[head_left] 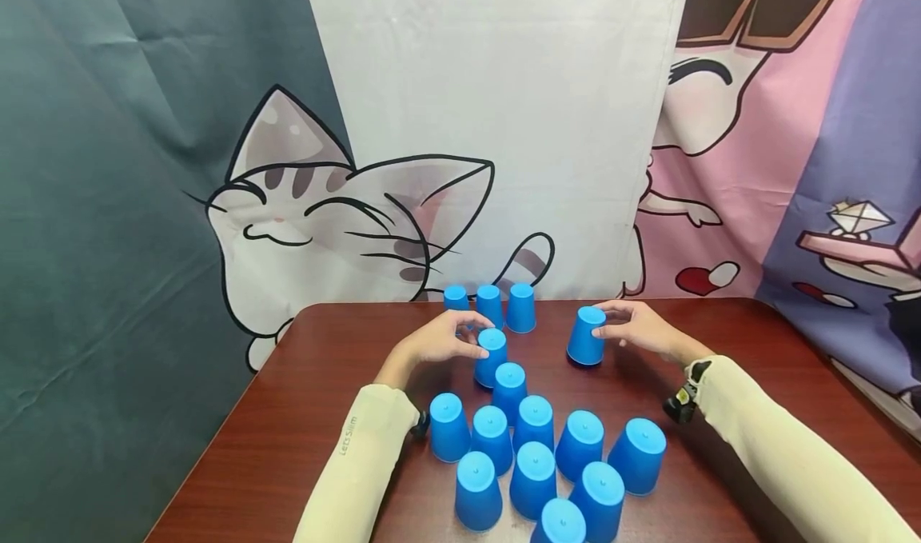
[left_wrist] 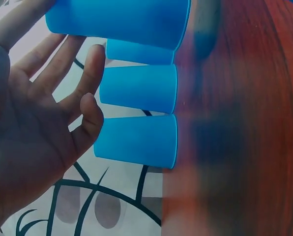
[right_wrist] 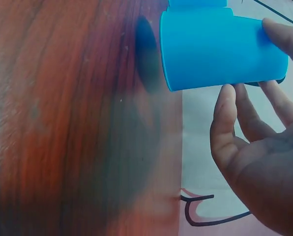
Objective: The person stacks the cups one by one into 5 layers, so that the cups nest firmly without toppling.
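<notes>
Upside-down blue plastic cups stand on the brown table. My left hand (head_left: 448, 337) holds one blue cup (head_left: 492, 361) between thumb and fingers, just in front of a back row of three cups. In the left wrist view, that held cup (left_wrist: 119, 19) is at the top, and the ring and little fingers are loosely bent below it. My right hand (head_left: 640, 329) pinches another blue cup (head_left: 586, 339) from its right side. The right wrist view shows this cup (right_wrist: 220, 51) slightly above the table, its rim apart from its reflection.
The back row includes a right-end cup (head_left: 521, 309) near the table's far edge. Several more upside-down cups, among them a front cup (head_left: 478, 493), crowd the near middle of the table (head_left: 288, 447). A cartoon-printed curtain (head_left: 504, 127) hangs behind the table.
</notes>
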Tool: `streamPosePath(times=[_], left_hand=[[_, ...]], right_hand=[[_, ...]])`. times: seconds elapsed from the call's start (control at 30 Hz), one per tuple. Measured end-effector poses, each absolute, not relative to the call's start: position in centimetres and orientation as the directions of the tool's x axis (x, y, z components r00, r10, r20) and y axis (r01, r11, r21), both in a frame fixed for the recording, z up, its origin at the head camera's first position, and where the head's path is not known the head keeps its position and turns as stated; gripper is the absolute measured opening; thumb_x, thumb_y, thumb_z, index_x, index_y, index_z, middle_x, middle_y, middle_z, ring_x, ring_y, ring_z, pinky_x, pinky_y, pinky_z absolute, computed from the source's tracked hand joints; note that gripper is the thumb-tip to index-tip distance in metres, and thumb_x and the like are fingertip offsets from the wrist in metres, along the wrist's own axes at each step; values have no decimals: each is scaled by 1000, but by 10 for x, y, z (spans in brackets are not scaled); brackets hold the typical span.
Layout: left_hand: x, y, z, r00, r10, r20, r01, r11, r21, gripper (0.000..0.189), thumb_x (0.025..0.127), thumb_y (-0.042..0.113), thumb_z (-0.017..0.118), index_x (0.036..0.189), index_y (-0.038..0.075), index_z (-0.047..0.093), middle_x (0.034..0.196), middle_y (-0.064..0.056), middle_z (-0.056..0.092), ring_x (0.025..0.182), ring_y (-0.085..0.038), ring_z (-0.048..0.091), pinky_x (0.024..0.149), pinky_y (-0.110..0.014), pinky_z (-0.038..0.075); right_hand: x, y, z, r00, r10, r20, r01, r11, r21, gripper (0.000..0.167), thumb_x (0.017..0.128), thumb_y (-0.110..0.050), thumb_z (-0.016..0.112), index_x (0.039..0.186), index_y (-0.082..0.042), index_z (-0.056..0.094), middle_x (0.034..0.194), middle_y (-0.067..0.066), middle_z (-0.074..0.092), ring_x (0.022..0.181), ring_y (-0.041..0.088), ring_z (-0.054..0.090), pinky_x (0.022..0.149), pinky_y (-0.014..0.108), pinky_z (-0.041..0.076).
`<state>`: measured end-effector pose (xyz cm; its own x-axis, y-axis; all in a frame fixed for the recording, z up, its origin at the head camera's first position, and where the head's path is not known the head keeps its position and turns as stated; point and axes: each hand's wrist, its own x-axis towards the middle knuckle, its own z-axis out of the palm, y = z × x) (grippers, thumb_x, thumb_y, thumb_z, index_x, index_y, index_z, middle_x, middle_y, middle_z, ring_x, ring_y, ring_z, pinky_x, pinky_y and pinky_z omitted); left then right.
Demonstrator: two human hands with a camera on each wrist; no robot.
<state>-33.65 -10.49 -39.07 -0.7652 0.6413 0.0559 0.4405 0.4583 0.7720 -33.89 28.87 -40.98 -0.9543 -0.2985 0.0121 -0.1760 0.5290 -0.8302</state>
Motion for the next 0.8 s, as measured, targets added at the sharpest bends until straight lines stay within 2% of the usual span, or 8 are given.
streamPosePath(times=[0.23,0.6,0.8], left_hand=[[-337,-103,-393,-769,632,96,452,433,780,41,88,25,77,125,14,64,109,-5,65,90,-21,61,76,-34,54],[-337,-96,-394,-767,637,83,452,444,774,43,87,28,77,127,17,64,108,1,66,88,-18,63,74,-32,56],[-338,-96,-397,-767,637,74,449,451,772,44,87,28,78,127,17,64,103,1,67,87,-17,63,74,-32,56]], right_hand=[[-348,277,-408,-962,-269,-42,-123,565,-816,65,88,-41,74,139,-5,53,139,26,52,122,45,54,85,51,55],[-370,256,-408,-971,-237,-37,-94,520,-849,65,89,-36,74,139,0,50,137,27,52,115,42,59,90,57,51],[-378,245,-406,-970,-238,-44,-79,487,-870,66,91,-31,73,142,2,46,140,30,48,117,45,59,95,63,46]])
